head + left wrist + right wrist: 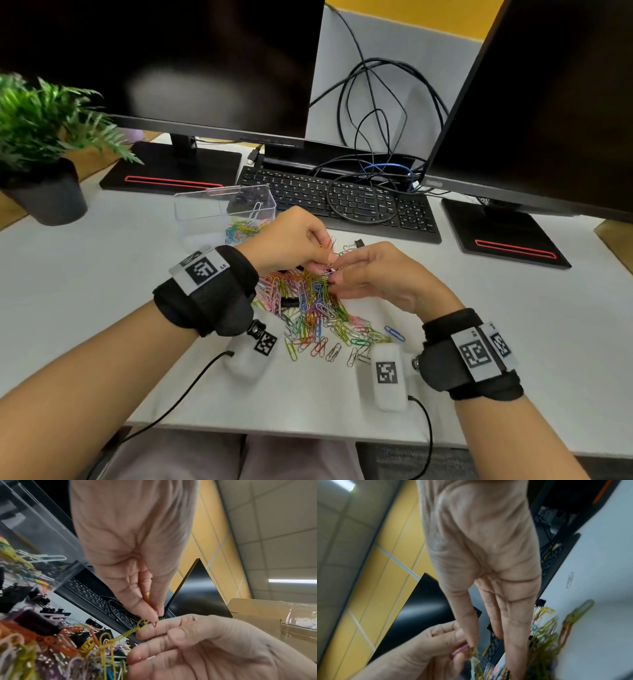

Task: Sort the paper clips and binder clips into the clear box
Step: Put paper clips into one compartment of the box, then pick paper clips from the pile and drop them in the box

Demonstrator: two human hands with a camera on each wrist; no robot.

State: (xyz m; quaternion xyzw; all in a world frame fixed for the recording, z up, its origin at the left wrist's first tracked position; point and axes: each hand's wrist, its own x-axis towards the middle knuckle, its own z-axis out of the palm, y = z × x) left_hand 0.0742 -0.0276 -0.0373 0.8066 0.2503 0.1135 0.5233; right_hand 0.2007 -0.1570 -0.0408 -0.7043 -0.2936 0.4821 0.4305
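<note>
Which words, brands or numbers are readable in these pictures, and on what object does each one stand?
"L" with an unclear second character: tag on left wristband.
"RS", uncertain: tag on right wristband.
Logo on right monitor: blurred, unreadable.
Keyboard key legends: too small.

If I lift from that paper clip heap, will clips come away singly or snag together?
Probably snag: in the left wrist view a yellow clip pinched by the left hand trails linked ones. The heap looks light and tangled, so strands may drag. The right hand seems to be steadying them.
</note>
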